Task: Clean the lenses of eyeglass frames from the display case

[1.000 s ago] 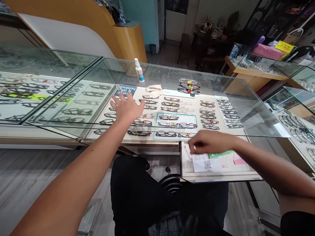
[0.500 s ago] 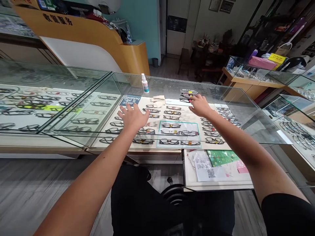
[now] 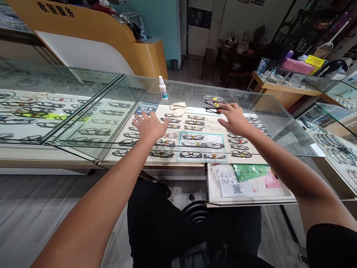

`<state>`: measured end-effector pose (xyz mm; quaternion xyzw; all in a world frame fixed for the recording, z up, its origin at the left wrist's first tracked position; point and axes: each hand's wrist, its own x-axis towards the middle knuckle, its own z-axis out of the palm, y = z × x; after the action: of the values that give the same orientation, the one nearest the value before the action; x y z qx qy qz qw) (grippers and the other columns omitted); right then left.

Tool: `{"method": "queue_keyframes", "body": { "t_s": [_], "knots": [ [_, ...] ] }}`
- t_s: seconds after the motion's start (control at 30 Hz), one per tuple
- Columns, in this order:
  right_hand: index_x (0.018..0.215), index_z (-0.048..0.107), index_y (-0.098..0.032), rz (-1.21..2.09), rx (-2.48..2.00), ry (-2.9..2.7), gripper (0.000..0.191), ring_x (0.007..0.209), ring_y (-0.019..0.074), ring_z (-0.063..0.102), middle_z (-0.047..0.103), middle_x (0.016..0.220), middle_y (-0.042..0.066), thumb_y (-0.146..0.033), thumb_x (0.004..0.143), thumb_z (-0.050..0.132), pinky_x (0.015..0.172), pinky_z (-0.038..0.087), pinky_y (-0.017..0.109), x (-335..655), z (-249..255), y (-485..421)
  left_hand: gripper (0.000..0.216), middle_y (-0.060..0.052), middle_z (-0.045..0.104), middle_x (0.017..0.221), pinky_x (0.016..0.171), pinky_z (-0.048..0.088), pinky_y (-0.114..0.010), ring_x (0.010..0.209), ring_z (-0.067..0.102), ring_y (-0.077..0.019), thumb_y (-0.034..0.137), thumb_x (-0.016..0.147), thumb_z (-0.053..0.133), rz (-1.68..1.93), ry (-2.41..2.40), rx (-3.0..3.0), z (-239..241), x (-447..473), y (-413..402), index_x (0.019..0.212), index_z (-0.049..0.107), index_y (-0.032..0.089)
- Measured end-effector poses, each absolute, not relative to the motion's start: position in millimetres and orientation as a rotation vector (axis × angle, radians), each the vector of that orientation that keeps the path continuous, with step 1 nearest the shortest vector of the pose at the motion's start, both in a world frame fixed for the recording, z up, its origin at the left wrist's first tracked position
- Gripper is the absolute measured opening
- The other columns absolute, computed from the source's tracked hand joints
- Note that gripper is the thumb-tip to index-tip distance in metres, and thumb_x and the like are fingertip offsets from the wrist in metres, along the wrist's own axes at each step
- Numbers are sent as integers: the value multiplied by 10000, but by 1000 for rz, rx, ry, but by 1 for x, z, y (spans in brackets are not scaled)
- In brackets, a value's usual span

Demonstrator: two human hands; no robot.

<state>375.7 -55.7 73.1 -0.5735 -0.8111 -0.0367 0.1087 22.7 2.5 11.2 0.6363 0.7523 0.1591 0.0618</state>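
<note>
My left hand [image 3: 152, 127] lies over the glass counter top with its fingers spread, holding nothing. Under and around it, rows of eyeglasses [image 3: 162, 153] show through the glass. My right hand [image 3: 234, 118] is open, thumb apart from the fingers. Its fingertips are at the right end of a black pair of glasses [image 3: 212, 110] on the counter top; whether they touch it I cannot tell. Just behind that pair lie a dark red-and-black pair [image 3: 209, 102] and a clear, thin-framed pair [image 3: 213, 98]. Yellow tags show on them.
A white spray bottle [image 3: 163, 88] stands upright on the glass, with a beige cloth [image 3: 177, 108] close by. Below the counter's front edge, an open drawer [image 3: 251, 203] holds papers and a green leaflet [image 3: 249, 172]. More display cases [image 3: 299, 92] stand at the right.
My right hand has shifted slightly right, away from the glasses on the counter top, and its thumb is farther from the fingers. My left hand stays spread. The view has tilted down a little.
</note>
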Motion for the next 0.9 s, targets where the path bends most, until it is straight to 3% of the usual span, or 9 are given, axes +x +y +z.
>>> {"method": "queue_keyframes", "body": {
  "t_s": [0.13,0.27,0.4,0.53,0.67,0.8,0.9],
  "knots": [
    [1633,663,-301,253,-1509,-2502,602,1588,449,475,580,1723,112,-588,1145,456,1329,385,668,385,115,-149,952,-338,308,1848,1409,134,-728,1758,170,-567,686,975,448,493,2256,1923,6,20,7,1679,506,48],
    [1657,635,-476,876,-1421,-2631,626,1594,376,564,628,1694,38,-729,1089,561,1285,531,545,390,148,-231,963,-299,284,1877,1415,101,-735,1774,139,-546,729,979,453,498,2254,1914,2,16,11,1711,488,104],
    [1641,656,-471,1154,-1502,-2670,616,1490,362,660,694,1610,80,-720,1079,617,1171,628,545,393,126,-263,990,-298,249,1889,1429,70,-711,1781,99,-548,721,990,419,459,2243,1901,4,17,10,1735,457,69],
    [1582,713,-321,1058,-1695,-2637,704,1544,428,571,656,1622,165,-773,1061,577,1248,553,630,406,47,-251,999,-317,238,1885,1433,85,-692,1776,109,-555,707,1002,388,411,2261,1908,7,18,10,1733,447,28],
    [1647,610,-194,704,-1927,-2555,818,1631,507,420,522,1735,251,-732,1031,605,1323,415,709,423,-31,-208,986,-308,283,1868,1429,102,-700,1770,133,-552,722,991,402,438,2274,1904,6,18,11,1715,475,56],
    [1675,538,-105,336,-1993,-2460,847,1672,472,336,470,1774,249,-684,1058,569,1406,298,618,425,-70,-149,977,-291,301,1861,1428,106,-701,1769,141,-542,758,967,446,478,2268,1889,5,17,11,1701,498,115],
    [1669,535,-75,248,-1993,-2458,846,1690,467,296,456,1791,250,-694,1093,502,1412,269,590,419,-85,-106,961,-318,318,1843,1419,128,-714,1754,168,-565,717,978,444,476,2276,1899,7,17,10,1688,504,72]
  ]
}}
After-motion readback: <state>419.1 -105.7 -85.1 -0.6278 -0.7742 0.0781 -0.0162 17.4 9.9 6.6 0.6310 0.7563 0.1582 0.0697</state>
